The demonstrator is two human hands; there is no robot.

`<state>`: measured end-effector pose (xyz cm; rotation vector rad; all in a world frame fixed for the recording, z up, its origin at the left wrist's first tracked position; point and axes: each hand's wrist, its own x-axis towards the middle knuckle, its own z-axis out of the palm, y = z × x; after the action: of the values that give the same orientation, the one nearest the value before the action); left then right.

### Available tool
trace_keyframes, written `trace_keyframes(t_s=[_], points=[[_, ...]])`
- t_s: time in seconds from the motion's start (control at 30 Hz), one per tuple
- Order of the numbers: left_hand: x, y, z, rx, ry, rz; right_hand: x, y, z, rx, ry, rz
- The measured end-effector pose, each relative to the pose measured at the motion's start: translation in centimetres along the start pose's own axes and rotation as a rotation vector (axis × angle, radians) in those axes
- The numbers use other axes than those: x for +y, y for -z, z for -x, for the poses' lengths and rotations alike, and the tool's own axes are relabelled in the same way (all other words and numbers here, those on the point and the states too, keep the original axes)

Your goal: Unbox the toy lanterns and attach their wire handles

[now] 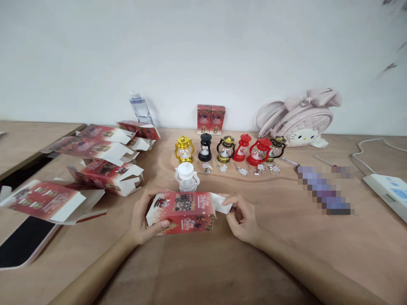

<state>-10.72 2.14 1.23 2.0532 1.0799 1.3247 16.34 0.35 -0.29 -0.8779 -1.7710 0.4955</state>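
A red printed cardboard box (187, 212) lies on its side low in the middle of the view. My left hand (144, 220) grips its left end, thumb on the near face and fingers behind. At the other end, my right hand (243, 218) pinches a white flap (221, 202) that sticks out from the box. Just behind the box stands a white mini lantern (186, 178), its base partly hidden. Farther back is a row of small lanterns, among them a gold lantern (184, 149), a black lantern (206, 147) and a red lantern (260, 151).
Opened red boxes (92, 148) pile up at left, near a phone (27, 241). Small metal pieces (243, 170) lie before the lanterns. Two upright boxes (210, 119), a bottle (141, 109) and a pink bag (302, 123) line the wall. A screwdriver (329, 164) and power strip (386, 192) lie right.
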Motion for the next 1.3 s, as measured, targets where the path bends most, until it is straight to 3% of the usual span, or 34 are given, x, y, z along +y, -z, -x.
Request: trace_keyframes(t_s=[0.17, 0.37, 0.6, 0.8, 0.97, 1.1, 1.3], points=[[-0.6, 0.1, 0.1, -0.027, 0.047, -0.014, -0.7, 0.6, -0.7, -0.078, 0.107, 0.026], [-0.5, -0.1, -0.2, -0.029, 0.110, 0.089, -1.0, 0.4, -0.8, -0.025, 0.136, 0.107], [-0.3, 0.1, -0.5, 0.045, 0.254, 0.202, -0.7, 0.2, -0.8, -0.050, 0.174, 0.141], [0.1, 0.1, -0.8, 0.037, 0.363, 0.334, -1.1, 0.5, -1.1, -0.062, 0.208, 0.121], [0.3, 0.0, -0.9, 0.024, 0.383, 0.362, -1.2, 1.0, -1.0, -0.133, 0.166, 0.079], [0.4, -0.1, -1.0, 0.020, 0.390, 0.350, -0.8, 0.6, -0.7, -0.113, 0.124, 0.112], [0.0, 0.0, -0.8, 0.021, 0.385, 0.348, -0.7, 0.2, -0.7, -0.118, 0.222, 0.141]])
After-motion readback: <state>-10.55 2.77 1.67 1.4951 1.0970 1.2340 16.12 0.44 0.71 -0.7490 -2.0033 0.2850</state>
